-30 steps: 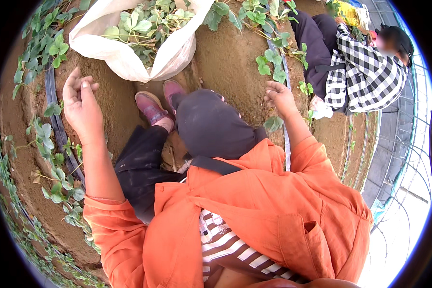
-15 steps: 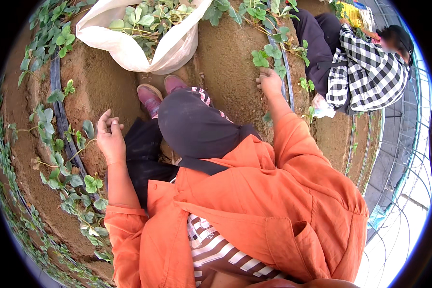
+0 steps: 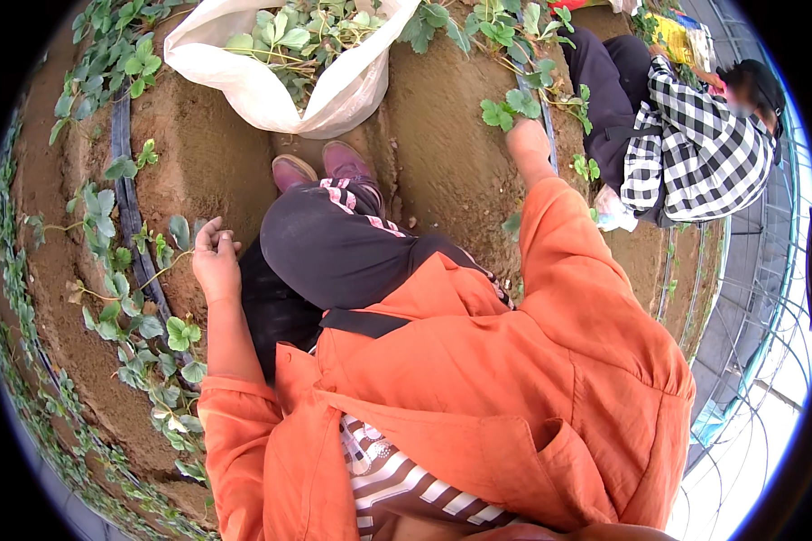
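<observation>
Now that your R hand has moved up against the green leaves, you're right at that R-side plant; fingers hidden, so can't tell grip. L hand, half-curled, apparently empty, sits by L-side foliage. White sack ahead, top open, holds loose leafy stems.

Sack was plain white; leaves in it pale to mid green. Plants along the left were bright and bluish green. Soil was brown, hose dark grey. Wearer's shirt: solid orange over a brown-and-white striped top. Trousers black, pink-and-white side band. Shoes purplish red. Co-worker's shirt was black-and-white check, pants dark purple, cap black.
</observation>
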Demonstrator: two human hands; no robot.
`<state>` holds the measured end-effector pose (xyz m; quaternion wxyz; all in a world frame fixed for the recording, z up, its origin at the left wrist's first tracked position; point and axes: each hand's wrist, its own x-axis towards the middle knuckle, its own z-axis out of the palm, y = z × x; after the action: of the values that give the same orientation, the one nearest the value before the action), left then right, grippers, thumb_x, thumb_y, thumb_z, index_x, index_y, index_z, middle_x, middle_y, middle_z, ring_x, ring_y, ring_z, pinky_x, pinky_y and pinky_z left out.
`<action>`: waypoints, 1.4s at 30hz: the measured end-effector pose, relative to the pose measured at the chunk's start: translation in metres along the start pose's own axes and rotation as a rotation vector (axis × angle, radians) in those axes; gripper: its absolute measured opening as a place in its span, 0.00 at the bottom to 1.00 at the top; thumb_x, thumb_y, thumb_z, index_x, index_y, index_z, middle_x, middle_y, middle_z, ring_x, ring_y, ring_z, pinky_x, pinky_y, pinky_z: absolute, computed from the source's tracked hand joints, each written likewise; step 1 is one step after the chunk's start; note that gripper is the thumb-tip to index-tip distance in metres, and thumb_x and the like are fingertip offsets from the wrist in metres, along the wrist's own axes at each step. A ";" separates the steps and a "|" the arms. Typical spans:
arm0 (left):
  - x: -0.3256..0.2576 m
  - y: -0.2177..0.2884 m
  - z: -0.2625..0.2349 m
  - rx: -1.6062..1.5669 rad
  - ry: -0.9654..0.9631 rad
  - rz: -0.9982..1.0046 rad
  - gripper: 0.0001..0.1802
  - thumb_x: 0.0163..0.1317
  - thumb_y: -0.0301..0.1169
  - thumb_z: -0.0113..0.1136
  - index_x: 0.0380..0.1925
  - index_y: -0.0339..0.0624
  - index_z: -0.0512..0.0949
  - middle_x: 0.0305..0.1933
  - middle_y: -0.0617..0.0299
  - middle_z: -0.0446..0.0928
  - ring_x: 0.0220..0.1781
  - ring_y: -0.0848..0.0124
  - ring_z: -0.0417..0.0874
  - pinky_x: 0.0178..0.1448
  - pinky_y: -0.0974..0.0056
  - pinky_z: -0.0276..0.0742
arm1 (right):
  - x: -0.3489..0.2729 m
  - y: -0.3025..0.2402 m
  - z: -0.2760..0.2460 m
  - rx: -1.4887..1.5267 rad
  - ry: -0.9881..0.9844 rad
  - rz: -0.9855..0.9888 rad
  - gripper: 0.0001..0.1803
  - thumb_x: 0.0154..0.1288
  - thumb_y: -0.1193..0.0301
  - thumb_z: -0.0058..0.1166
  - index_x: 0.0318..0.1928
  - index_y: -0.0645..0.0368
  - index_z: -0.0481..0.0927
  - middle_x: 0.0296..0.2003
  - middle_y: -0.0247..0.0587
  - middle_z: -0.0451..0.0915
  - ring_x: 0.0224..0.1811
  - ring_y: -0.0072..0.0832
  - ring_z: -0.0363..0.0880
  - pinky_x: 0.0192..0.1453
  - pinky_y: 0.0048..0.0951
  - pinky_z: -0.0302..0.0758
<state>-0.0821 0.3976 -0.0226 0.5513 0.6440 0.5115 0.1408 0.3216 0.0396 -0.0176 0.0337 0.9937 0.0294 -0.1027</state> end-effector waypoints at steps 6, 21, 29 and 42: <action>0.002 -0.002 -0.003 -0.060 0.030 -0.087 0.13 0.63 0.22 0.51 0.48 0.36 0.75 0.33 0.65 0.76 0.28 0.79 0.75 0.35 0.74 0.74 | -0.009 0.007 -0.002 0.485 -0.166 0.175 0.14 0.60 0.66 0.52 0.42 0.61 0.79 0.38 0.47 0.79 0.36 0.36 0.78 0.39 0.33 0.74; 0.013 -0.013 0.004 0.078 0.015 -0.088 0.12 0.62 0.23 0.53 0.46 0.36 0.77 0.32 0.65 0.77 0.27 0.80 0.75 0.33 0.74 0.75 | 0.064 0.031 0.029 1.608 -0.323 0.578 0.04 0.66 0.78 0.49 0.40 0.60 0.74 0.27 0.35 0.74 0.23 0.25 0.74 0.23 0.23 0.77; 0.014 -0.017 0.005 0.104 0.020 -0.095 0.11 0.62 0.24 0.54 0.44 0.36 0.78 0.30 0.66 0.77 0.25 0.80 0.75 0.33 0.74 0.75 | 0.057 0.017 0.000 1.284 -0.458 0.358 0.07 0.60 0.79 0.54 0.40 0.55 0.77 0.27 0.31 0.77 0.22 0.22 0.75 0.23 0.25 0.75; 0.014 -0.015 0.005 0.152 0.005 -0.108 0.11 0.61 0.24 0.54 0.44 0.34 0.78 0.31 0.64 0.78 0.25 0.80 0.76 0.32 0.73 0.76 | 0.054 0.008 -0.002 0.957 -0.297 0.162 0.12 0.52 0.73 0.61 0.39 0.62 0.80 0.25 0.35 0.77 0.19 0.23 0.73 0.21 0.27 0.67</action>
<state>-0.0796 0.4038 -0.0425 0.5064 0.6552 0.5559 0.0732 0.3751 0.0341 -0.0261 -0.4138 0.8716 -0.1031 -0.2417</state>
